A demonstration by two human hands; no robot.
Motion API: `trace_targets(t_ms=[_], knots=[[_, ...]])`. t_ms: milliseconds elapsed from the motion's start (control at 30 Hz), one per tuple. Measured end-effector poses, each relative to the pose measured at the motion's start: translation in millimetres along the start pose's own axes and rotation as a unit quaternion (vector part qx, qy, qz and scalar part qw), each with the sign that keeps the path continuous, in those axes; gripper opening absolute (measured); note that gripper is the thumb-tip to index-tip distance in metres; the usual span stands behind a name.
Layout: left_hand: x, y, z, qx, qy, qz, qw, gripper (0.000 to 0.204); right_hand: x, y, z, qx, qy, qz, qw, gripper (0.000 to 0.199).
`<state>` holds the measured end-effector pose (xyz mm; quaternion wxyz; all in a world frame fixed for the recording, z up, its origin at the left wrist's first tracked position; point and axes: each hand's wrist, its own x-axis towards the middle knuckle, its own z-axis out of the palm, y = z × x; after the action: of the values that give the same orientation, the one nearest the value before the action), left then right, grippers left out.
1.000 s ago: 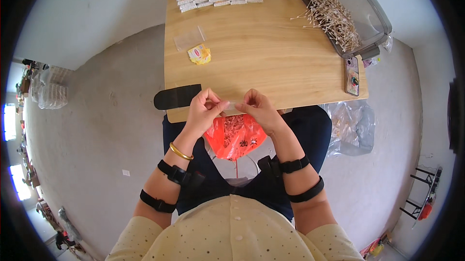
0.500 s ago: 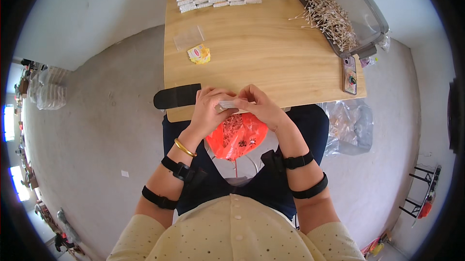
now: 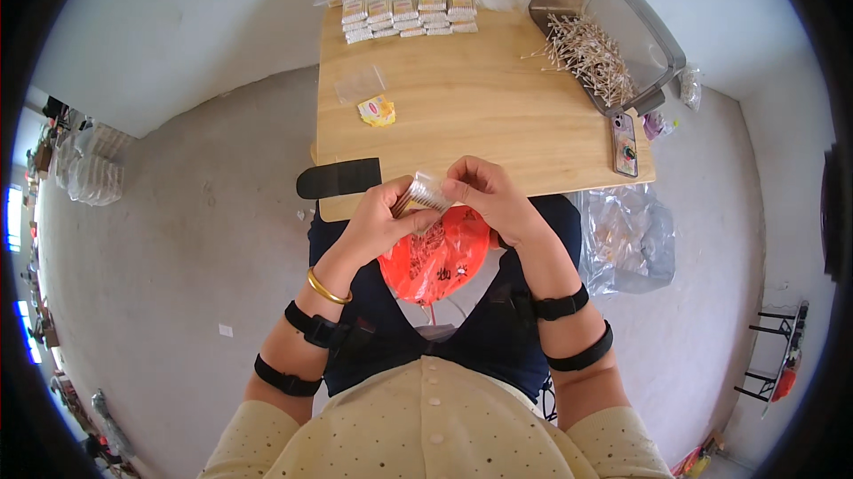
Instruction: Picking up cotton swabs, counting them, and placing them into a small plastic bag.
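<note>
Over the table's front edge, my left hand point(image 3: 377, 223) grips a small clear bag of cotton swabs point(image 3: 421, 198) between thumb and fingers. The swabs lie side by side in it, their white tips in a row. At the bag's upper right end, my right hand point(image 3: 494, 200) pinches the clear plastic with thumb and forefinger. Below both hands, at my lap, hangs a red plastic bag point(image 3: 435, 267) with pinkish bits showing inside. Beyond the hands, a small yellow and white card point(image 3: 377, 111) and a flat clear bag point(image 3: 361, 84) lie on the table.
Packed swab bundles point(image 3: 406, 15) stand stacked at the table's back. A grey translucent bin point(image 3: 653, 12) lies tipped at the back right, loose cotton swabs point(image 3: 591, 61) spilling toward its mouth. A phone point(image 3: 625, 146) and a black strap point(image 3: 339, 179) lie near the edges.
The swab bag has tilted up, so its row of tips now shows. My right hand has shifted slightly right to the bag's end. The whole view has shifted a little.
</note>
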<state>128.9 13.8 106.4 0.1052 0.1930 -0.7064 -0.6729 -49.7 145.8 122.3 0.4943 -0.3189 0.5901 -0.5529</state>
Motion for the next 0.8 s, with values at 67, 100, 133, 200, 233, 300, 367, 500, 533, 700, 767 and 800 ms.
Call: trace_targets(t_ms=[67,100,133,200,233,300,367,500,533,700,767,800], knots=[[-5,8,-1,-0.047,-0.018,0.010,0.999,0.030,-4,-5,5,0.022,0.020,-0.060,0.998,0.017],[-8,13,-2,-0.059,-0.030,0.005,0.998,0.032,-7,-8,7,0.007,0.028,-0.067,0.997,0.018],[-10,17,-3,-0.071,-0.043,0.000,0.997,0.033,-10,-12,9,-0.009,0.036,-0.074,0.997,0.020],[-15,18,-3,-0.092,-0.044,0.002,0.995,0.031,-17,-25,15,-0.095,0.044,-0.084,0.991,0.023],[-19,19,-3,-0.102,-0.044,0.002,0.994,0.030,-22,-36,20,-0.164,0.043,-0.085,0.982,0.026],[-24,20,-5,-0.135,-0.064,-0.012,0.989,0.031,-25,-43,25,-0.226,0.025,-0.074,0.971,0.029],[-27,21,-3,-0.172,-0.077,-0.021,0.982,0.032,-24,-42,30,-0.211,-0.009,-0.048,0.976,0.032],[-31,25,-4,-0.224,-0.095,-0.035,0.969,0.035,-33,-35,48,-0.110,-0.022,-0.100,0.989,0.033],[-32,27,-6,-0.230,-0.102,-0.039,0.967,0.036,-36,-38,50,-0.112,-0.023,-0.106,0.988,0.032],[-33,38,-9,-0.235,-0.147,-0.060,0.959,0.037,-36,-37,44,0.006,-0.045,-0.076,0.996,0.031],[-31,37,-12,-0.248,-0.158,-0.071,0.953,0.037,-32,-31,38,0.079,-0.029,-0.072,0.994,0.030],[-29,39,-13,-0.248,-0.152,-0.078,0.954,0.038,-32,-32,34,0.109,0.000,-0.080,0.991,0.030]])
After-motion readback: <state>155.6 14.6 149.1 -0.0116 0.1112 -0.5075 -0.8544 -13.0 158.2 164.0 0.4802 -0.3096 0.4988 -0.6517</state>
